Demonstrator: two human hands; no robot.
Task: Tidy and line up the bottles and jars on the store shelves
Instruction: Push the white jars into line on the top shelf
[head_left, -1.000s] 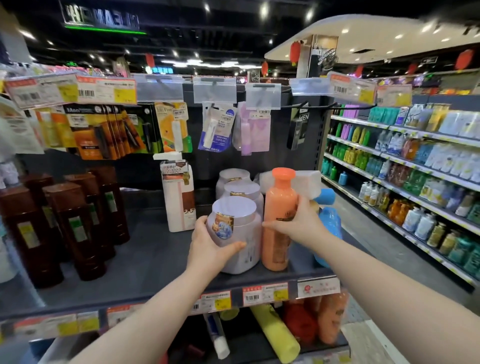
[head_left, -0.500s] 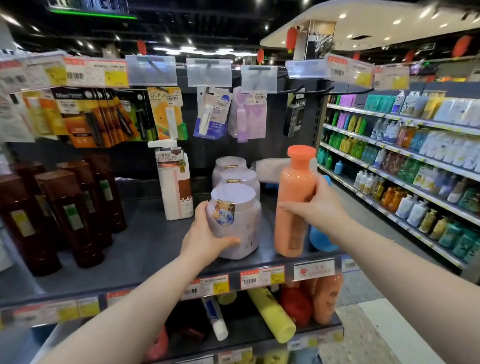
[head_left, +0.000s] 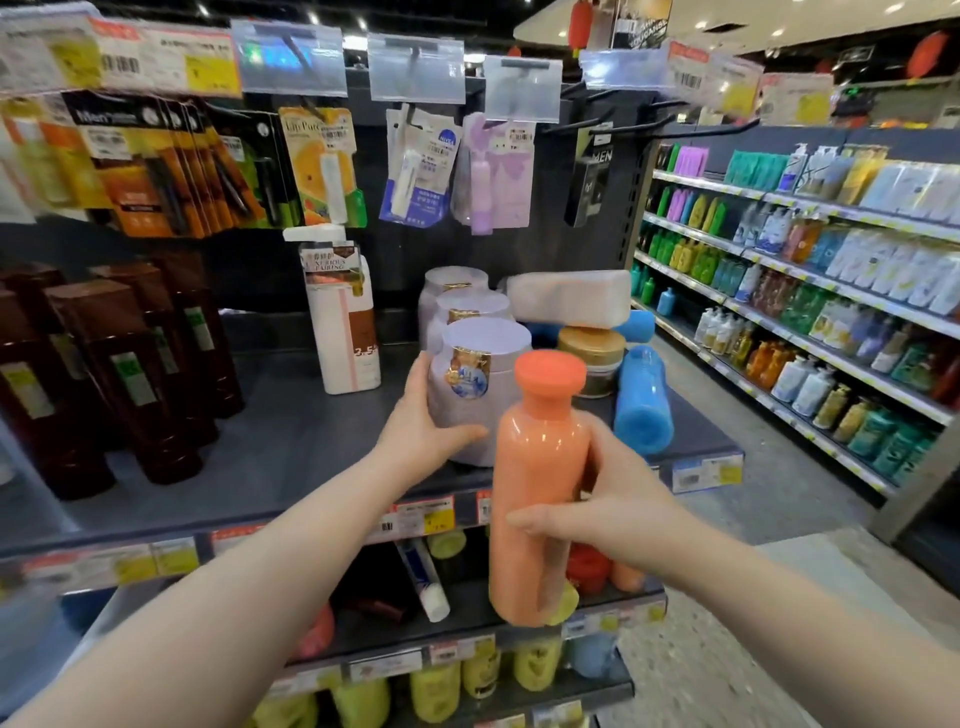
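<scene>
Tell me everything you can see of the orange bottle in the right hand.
The tall orange plastic bottle is smooth and opaque, with a wide, darker orange cap on. No label shows on this side. It is near upright in the air, in front of the grey shelf. Only the right hand grips it, round its middle.

1. The orange bottle (head_left: 537, 493) shows smooth, satin-finish plastic.
2. The lilac jar (head_left: 488, 415) is matt plastic with a glossy foil label (head_left: 470, 371).
3. The brown bottles (head_left: 130, 384) gleam glossy; the shelf (head_left: 291, 441) is matt grey metal.
</scene>
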